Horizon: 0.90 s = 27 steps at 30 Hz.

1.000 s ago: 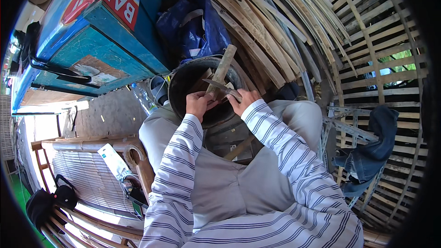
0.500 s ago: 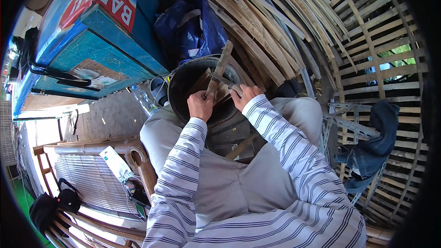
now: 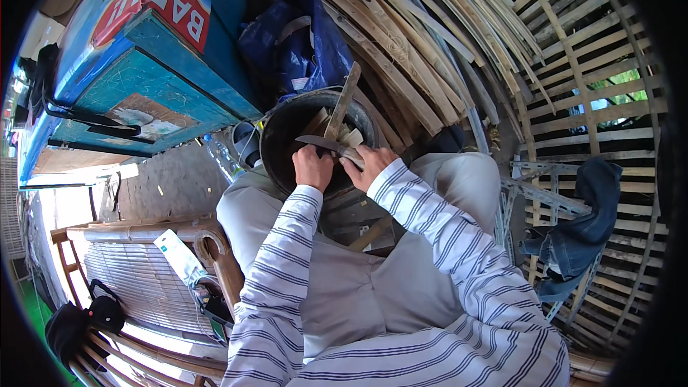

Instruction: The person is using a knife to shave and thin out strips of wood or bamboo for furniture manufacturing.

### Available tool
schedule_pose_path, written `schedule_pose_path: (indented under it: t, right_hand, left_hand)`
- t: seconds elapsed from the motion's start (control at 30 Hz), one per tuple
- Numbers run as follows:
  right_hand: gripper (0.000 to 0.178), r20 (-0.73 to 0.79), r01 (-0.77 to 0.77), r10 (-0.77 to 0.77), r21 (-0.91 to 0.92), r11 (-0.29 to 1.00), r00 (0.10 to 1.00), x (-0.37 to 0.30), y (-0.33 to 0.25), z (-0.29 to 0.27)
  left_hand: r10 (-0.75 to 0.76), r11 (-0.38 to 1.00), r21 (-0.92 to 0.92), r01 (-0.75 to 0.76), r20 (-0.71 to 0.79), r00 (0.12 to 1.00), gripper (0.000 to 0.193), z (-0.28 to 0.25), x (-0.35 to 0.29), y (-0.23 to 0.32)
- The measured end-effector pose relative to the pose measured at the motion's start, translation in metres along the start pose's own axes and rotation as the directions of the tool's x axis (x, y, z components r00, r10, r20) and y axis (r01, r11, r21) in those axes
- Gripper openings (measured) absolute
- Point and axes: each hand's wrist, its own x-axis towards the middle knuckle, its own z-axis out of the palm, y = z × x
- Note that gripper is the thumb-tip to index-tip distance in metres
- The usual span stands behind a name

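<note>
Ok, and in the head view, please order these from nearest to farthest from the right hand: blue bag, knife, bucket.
From the right hand:
1. Knife: in its grip, blade pointing left.
2. Bucket: just beyond the hand, between the knees.
3. Blue bag: farther forward, behind the bucket.

Left of the left hand's fingers [image 3: 305,159], the grey concrete floor [image 3: 161,197] carries a clear plastic bottle [image 3: 223,158]; behind them, leftward, a slatted brown bamboo bench [image 3: 125,261] bears a pale flat packet [image 3: 179,255].
</note>
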Motion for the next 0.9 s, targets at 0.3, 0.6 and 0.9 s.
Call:
schedule_pose_path:
  t: [0.3,0.6,0.9]
  right_hand:
    - [0.052,0.118,-0.075,0.077,-0.02,0.997,0.99,0.001,0.004,-0.019]
    - [0.055,-0.083,-0.282,0.353,0.445,0.85,0.932,0.037,0.061,-0.01]
    - [0.039,0.199,-0.341,0.444,0.902,0.265,0.873,0.052,0.062,-0.001]
  left_hand:
    - [0.042,0.999,0.003,-0.042,-0.01,0.999,0.019,-0.005,0.001,-0.003]
    - [-0.081,0.997,0.002,0.081,0.125,0.989,0.022,-0.015,0.0,0.019]
    - [-0.019,0.995,0.101,0.007,0.125,0.992,0.023,-0.006,-0.013,0.01]
